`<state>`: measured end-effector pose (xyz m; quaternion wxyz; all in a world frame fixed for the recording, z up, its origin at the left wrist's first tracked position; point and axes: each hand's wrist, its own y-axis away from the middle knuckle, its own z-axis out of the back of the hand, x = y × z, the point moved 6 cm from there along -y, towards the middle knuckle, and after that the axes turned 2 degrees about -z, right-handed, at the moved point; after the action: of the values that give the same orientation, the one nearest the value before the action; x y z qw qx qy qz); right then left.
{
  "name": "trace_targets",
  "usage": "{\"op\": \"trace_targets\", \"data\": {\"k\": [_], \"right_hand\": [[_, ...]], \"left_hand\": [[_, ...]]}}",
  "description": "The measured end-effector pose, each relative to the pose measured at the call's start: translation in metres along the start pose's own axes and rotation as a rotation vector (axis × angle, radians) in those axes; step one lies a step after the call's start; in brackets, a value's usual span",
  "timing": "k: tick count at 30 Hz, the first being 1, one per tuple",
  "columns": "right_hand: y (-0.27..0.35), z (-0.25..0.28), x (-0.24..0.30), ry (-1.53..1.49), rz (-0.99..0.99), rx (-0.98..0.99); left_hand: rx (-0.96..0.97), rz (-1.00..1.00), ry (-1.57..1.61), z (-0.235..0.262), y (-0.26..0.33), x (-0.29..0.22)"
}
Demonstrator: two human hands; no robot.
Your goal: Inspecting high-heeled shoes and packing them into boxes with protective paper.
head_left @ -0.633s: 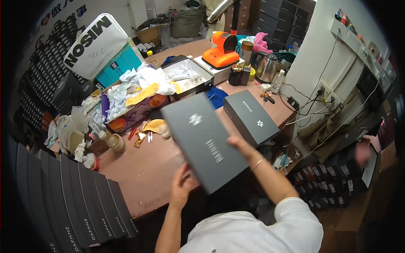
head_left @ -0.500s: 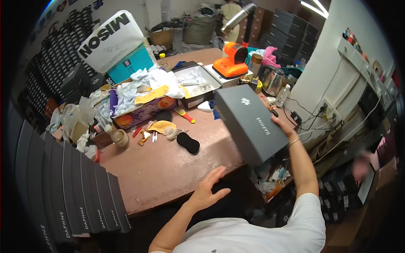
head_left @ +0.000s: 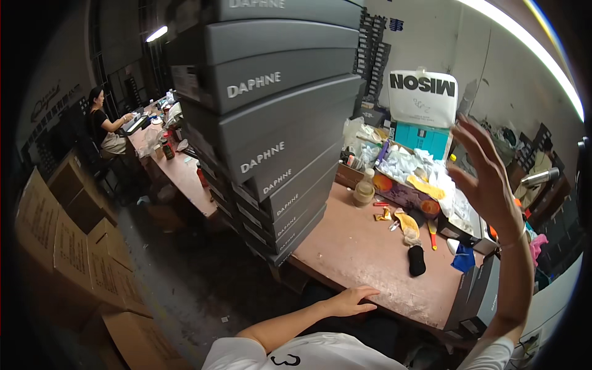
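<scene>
My right hand [head_left: 484, 179] is raised in the air at the right with its fingers apart, holding nothing. Low at the table's front edge, my left hand [head_left: 351, 302] lies with its fingers stretched out and nothing in it. Dark grey shoe boxes [head_left: 481, 293] stand at the right end of the pinkish table [head_left: 345, 246], below my right forearm. To the left towers a tall stack of similar grey shoe boxes [head_left: 283, 129], its top cut off by the picture's edge. A black oval pad [head_left: 417, 261] lies on the tabletop between my hands.
A patterned carton [head_left: 401, 192] full of crumpled paper stands at the back, near a glass jar [head_left: 364, 188] and a red-and-yellow handled tool [head_left: 433, 235]. Brown cartons [head_left: 86, 259] line the left floor. Another person [head_left: 105, 126] sits at a far table.
My view has swung left, bringing the box stack to the middle. My right hand has let go of the grey shoe box and risen, open. My left hand stays near the table edge.
</scene>
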<state>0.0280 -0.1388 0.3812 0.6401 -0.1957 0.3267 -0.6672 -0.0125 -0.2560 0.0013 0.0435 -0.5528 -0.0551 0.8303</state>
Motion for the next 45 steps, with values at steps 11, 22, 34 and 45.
{"op": "trace_targets", "data": {"k": [11,22,34,45], "right_hand": [[-0.24,0.023,0.213,0.701,0.616,0.004],[-0.129,0.076,0.057,0.467,0.59,-0.42],[0.301,-0.062,0.063,-0.243,-0.035,-0.064],[0.376,-0.223,0.046,-0.423,-0.84,0.445]], "left_hand": [[0.019,-0.075,-0.033,-0.005,0.015,0.002],[-0.122,-0.265,-0.141,0.017,-0.031,-0.077],[-0.451,0.096,1.186,0.049,-0.087,0.032],[-0.365,-0.179,-0.287,0.051,-0.147,0.04]]}}
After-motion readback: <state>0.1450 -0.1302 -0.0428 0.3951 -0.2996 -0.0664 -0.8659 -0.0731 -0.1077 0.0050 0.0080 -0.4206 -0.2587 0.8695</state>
